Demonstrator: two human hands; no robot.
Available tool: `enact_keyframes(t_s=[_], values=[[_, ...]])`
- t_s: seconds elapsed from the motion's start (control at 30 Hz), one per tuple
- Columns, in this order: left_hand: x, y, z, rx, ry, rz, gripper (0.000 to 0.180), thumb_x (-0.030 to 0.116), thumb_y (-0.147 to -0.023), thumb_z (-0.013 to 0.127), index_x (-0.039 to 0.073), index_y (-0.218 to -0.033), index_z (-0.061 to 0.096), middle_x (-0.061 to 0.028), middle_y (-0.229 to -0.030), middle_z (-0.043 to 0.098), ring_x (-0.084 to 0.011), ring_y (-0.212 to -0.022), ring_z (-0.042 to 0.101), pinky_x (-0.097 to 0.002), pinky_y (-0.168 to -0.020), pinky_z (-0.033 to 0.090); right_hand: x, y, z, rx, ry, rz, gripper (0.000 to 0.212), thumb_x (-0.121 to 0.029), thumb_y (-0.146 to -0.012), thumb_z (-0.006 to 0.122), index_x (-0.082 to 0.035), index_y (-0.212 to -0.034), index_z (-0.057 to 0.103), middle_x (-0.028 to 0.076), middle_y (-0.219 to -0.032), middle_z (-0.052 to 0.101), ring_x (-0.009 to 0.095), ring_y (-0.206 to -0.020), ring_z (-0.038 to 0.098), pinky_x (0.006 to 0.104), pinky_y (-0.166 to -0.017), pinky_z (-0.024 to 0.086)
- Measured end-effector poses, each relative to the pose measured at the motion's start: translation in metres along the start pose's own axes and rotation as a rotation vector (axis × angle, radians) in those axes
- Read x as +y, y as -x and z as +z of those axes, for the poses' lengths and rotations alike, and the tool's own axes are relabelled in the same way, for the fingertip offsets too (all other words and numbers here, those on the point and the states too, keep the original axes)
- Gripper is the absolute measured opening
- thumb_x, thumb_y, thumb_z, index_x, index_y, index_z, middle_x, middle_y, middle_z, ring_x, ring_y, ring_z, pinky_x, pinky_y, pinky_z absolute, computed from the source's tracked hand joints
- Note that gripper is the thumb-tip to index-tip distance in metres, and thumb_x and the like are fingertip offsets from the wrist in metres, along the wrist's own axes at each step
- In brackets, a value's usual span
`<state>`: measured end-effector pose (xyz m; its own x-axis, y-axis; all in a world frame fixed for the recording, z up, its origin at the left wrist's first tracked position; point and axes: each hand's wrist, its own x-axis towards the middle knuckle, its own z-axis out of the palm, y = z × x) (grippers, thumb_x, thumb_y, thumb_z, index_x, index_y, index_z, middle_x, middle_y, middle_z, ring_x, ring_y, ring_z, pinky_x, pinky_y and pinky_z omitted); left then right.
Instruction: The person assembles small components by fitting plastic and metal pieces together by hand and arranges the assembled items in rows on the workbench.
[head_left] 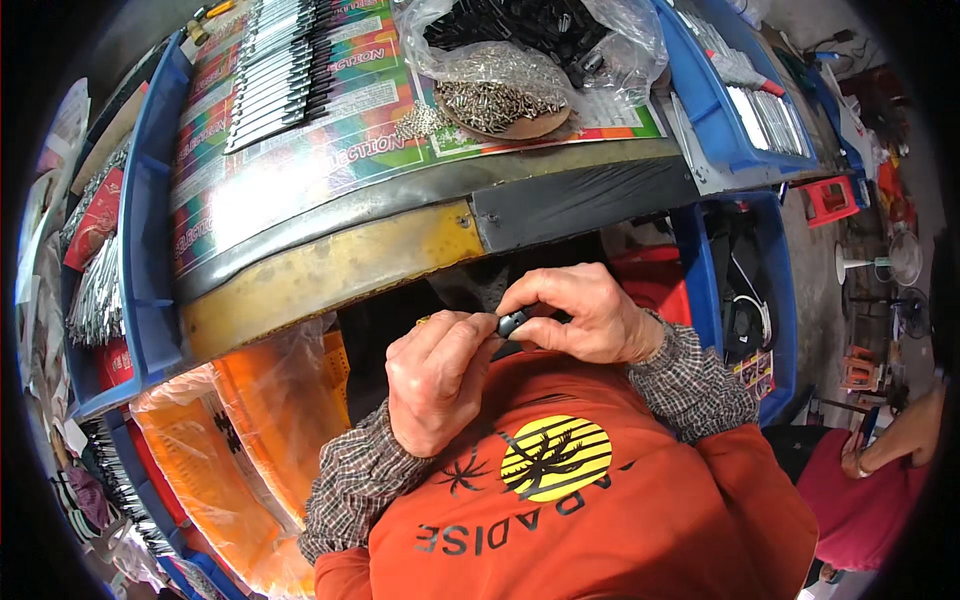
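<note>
In front of my chest, just off the table's near edge, I pinch a small black plastic part [511, 322] between both hands. My left hand [432, 378] has its fingertips closed at the part's left end. From the right, the thumb and forefinger of my right hand [590, 315] are closed on the same piece. The fingertips cover some of it, so its full shape is hidden. Beyond my hands, a round dish [535, 128] heaped with small metal pins [485, 106] stands on the table. A clear plastic bag [630, 50] of black plastic parts [520, 28] lies behind it.
Silvery strips with black ends [272, 85] lie in a row on the colourful tabletop [330, 185]. Blue trays [150, 230] flank the table. An orange plastic-lined crate [265, 420] stands low at left, a blue bin [775, 290] at right. Another person [870, 490] is at lower right.
</note>
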<state>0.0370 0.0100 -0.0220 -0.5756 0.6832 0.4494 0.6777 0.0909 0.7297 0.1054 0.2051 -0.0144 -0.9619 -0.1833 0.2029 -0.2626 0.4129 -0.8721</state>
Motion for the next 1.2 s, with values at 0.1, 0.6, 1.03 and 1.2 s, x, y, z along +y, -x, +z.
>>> enact_keyframes(t_s=[0.1,0.6,1.03,1.2], values=[[-0.003,0.004,0.003,-0.010,-0.027,-0.009,0.025,-0.006,-0.068,0.072,0.000,-0.090,0.061,-0.0109,-0.076,0.061,-0.0269,-0.066,0.062,-0.0337,-0.056,0.050,0.004,0.002,0.007,0.031,-0.038,-0.019,0.015,-0.005,-0.085,0.066,0.000,-0.098,0.060,0.009,-0.077,0.060,0.019,-0.061,0.061,0.0311,-0.056,0.048],[-0.002,0.015,0.008,0.006,-0.040,-0.041,0.023,-0.003,-0.069,0.074,0.004,-0.089,0.064,-0.0095,-0.078,0.065,-0.0246,-0.066,0.063,-0.0321,-0.057,0.050,0.007,0.014,0.013,0.065,-0.022,-0.012,0.017,-0.007,-0.085,0.068,0.000,-0.098,0.062,0.009,-0.080,0.064,0.018,-0.065,0.065,0.0289,-0.058,0.051],[-0.006,0.019,0.014,0.000,-0.075,0.017,0.027,-0.004,-0.065,0.073,0.000,-0.089,0.062,-0.0091,-0.075,0.061,-0.0233,-0.062,0.061,-0.0317,-0.054,0.048,0.012,0.020,0.017,0.034,-0.118,0.059,0.016,-0.005,-0.085,0.067,0.003,-0.100,0.064,0.008,-0.079,0.069,0.016,-0.066,0.070,0.0256,-0.059,0.055],[-0.005,0.017,0.014,-0.008,-0.076,-0.038,0.025,-0.003,-0.067,0.075,0.003,-0.088,0.063,-0.0098,-0.076,0.063,-0.0245,-0.064,0.062,-0.0323,-0.055,0.048,0.013,0.020,0.017,0.048,-0.080,0.053,0.017,-0.004,-0.085,0.068,0.002,-0.099,0.064,0.009,-0.079,0.069,0.016,-0.067,0.070,0.0254,-0.059,0.055]])
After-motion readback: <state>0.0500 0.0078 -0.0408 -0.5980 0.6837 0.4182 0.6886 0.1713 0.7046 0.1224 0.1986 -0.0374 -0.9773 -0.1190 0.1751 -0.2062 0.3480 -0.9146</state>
